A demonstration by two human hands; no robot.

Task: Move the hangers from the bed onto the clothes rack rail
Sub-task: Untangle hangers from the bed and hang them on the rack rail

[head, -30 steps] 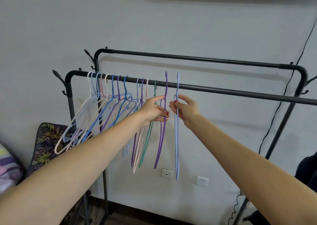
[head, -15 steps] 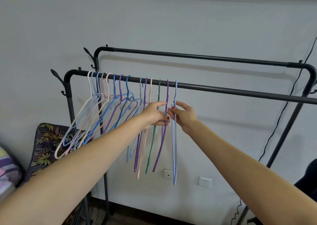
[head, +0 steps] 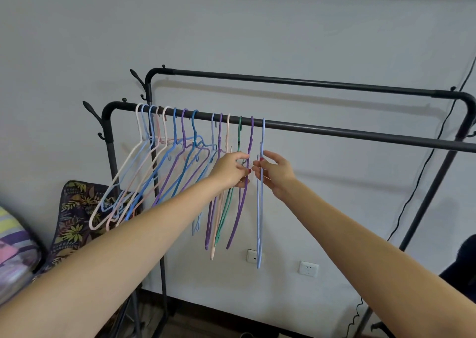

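Both hands work at the hangers already hooked on the front rail (head: 334, 131) of a black clothes rack (head: 462, 121).

The rack stands against a pale wall, with a second, higher rail (head: 296, 82) behind the front one. A floral cushion (head: 74, 219) and striped bedding (head: 15, 250) sit low on the left, and two wall sockets (head: 308, 269) show below the hangers. A row of coloured hangers (head: 159, 162) hangs from the front rail near its left end, the leftmost ones fanned out sideways. The left hand (head: 230, 170) has its fingers curled round the purple hanger (head: 246, 183), just under the hook. The right hand (head: 275, 172) pinches the light blue hanger (head: 260, 208), last in the row, between thumb and fingertips. Both of these hangers hang edge-on from the rail, close beside each other.
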